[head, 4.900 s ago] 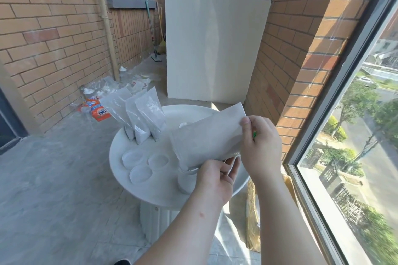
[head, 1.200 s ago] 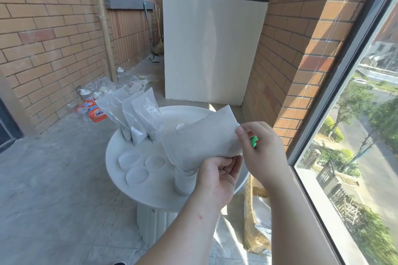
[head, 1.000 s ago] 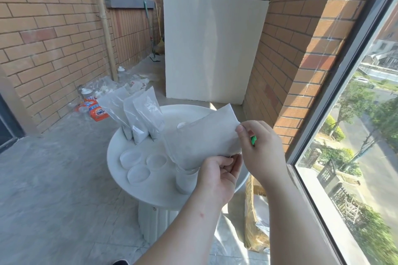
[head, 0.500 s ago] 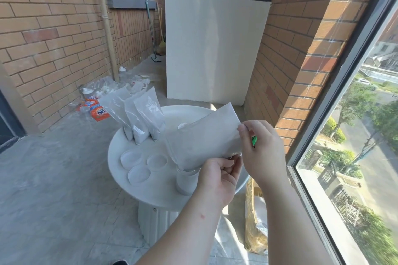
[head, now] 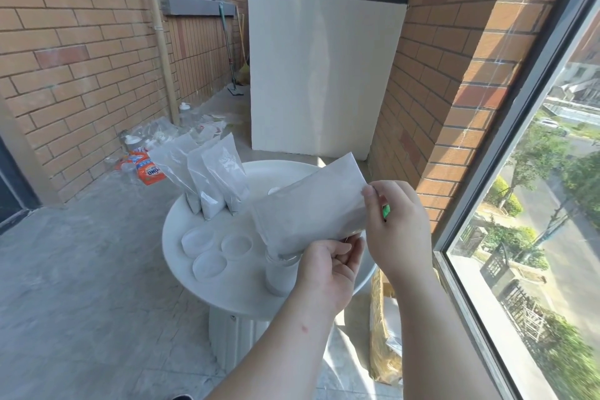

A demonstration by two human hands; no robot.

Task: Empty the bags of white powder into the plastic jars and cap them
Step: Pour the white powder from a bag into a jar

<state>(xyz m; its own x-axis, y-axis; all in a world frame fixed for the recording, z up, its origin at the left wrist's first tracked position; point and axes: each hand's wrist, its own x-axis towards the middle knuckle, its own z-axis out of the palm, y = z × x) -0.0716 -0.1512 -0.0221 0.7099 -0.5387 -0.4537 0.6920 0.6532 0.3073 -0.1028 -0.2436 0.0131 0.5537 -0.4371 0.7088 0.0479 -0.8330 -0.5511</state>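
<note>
A clear bag of white powder [head: 308, 211] is tilted mouth-down over an open plastic jar [head: 279, 273] on the round white table [head: 181, 256]. My right hand [head: 397, 227] pinches the bag's raised far corner and also holds a small green thing. My left hand [head: 328, 269] grips the bag's lower edge just beside the jar mouth. The jar holds white powder. Three more bags of powder [head: 207, 178] stand upright at the table's back left. Three white caps [head: 216, 248] lie on the table left of the jar. Another jar [head: 276, 191] is partly hidden behind the tilted bag.
A brown sack [head: 384, 334] stands on the floor under the table's right edge, by the window wall. An orange packet [head: 147, 169], bottles and plastic litter lie along the left brick wall. A white panel [head: 321, 75] stands behind the table.
The bag has stayed tilted over the jar throughout. Both hands keep the same hold; only small shifts of bag and view.
</note>
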